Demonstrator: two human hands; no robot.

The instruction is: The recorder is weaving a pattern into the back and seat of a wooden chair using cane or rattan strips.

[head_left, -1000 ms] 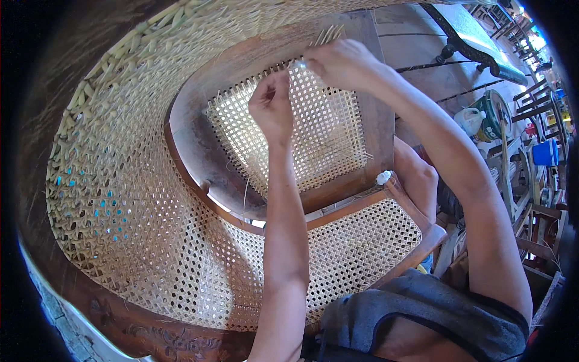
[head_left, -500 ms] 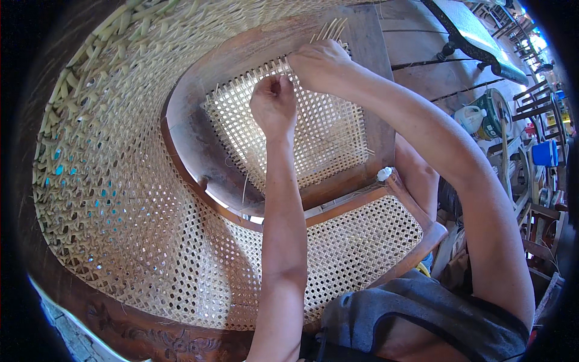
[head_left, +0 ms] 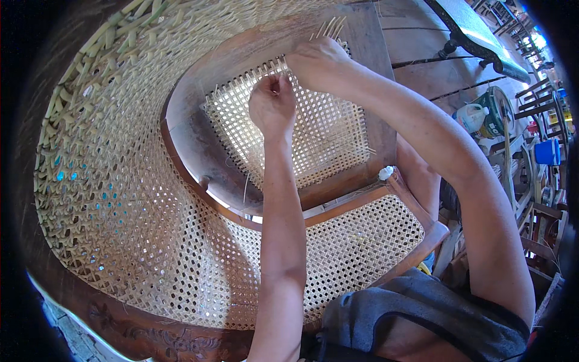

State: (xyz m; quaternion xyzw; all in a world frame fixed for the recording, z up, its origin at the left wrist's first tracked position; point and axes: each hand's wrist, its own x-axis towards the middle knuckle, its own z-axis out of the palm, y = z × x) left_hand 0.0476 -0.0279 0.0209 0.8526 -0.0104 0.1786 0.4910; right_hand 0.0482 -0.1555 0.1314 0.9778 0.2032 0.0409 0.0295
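A woven cane panel fills the opening of a wooden seat frame. Over the upper part of the weave is my left hand, its fingers curled in a pinch; whatever they grip is too small to make out. My right hand rests at the panel's far edge, bent over with its fingers drawn together. Its fingertips are largely hidden, so I cannot see what they hold. Several loose cane ends stick up just beyond that hand. Along the same edge, short strands loop through holes in the wood.
The seat frame lies within a large chair with a curved cane back and a carved dark rim. To the right are a wooden arm, a white jug, a blue container and a dark-legged bench.
Both hands keep nearly the same place and pose. My right hand has shifted very slightly, and the view has moved a little.
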